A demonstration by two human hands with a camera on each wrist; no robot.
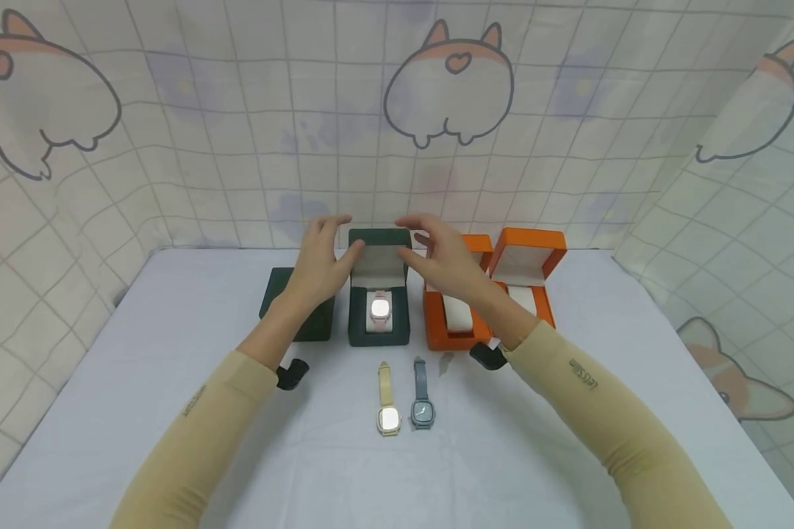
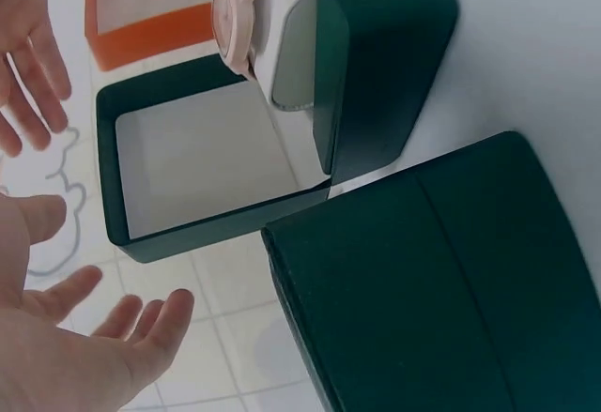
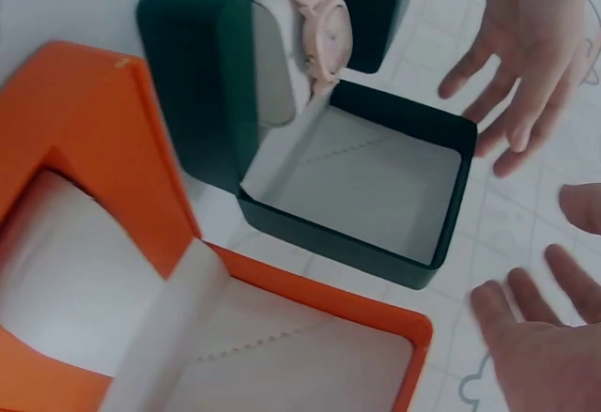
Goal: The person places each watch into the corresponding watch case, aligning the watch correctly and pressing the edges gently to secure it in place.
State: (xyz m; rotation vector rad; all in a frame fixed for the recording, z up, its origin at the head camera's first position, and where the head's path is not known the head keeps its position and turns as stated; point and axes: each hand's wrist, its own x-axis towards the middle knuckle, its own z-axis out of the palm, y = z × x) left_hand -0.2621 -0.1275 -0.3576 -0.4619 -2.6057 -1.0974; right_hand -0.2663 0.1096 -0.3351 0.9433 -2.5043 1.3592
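Note:
A green watch box (image 1: 379, 339) stands with its lid (image 1: 379, 236) raised. Inside, a pink watch (image 1: 380, 308) is wrapped round a white cushion (image 2: 293, 46). My left hand (image 1: 322, 257) hovers at the left side of the raised lid, fingers spread and relaxed. On the lid's other side is my right hand (image 1: 440, 257), its fingers loosely bent. Both wrist views show a gap between the fingers and the lid, and neither hand holds anything. In the right wrist view the pink watch (image 3: 327, 41) faces out from its cushion.
A closed green box (image 1: 314, 323) lies under my left forearm. Two orange boxes, one nearer (image 1: 446, 342) and one farther right (image 1: 544, 308), stand with lids up and white cushions inside. In front lie a yellow watch (image 1: 388, 419) and a blue-grey watch (image 1: 423, 413).

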